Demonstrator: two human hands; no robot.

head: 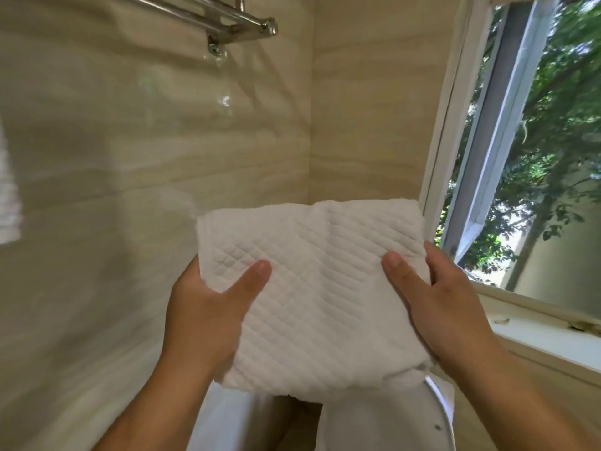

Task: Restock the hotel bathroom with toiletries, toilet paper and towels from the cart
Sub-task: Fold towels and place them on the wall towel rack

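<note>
Head view: folded towel [309, 288], soft, light, floppy.
Grip: left hand [208, 307], right hand [435, 301] clamp side edges.
Hold: support underneath.

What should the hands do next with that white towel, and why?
Probably lift the folded towel up and leftward onto the metal rack. The left hand and the right hand both grip the towel by its sides, thumbs on top, and it is held in the air well below the rack.
</note>
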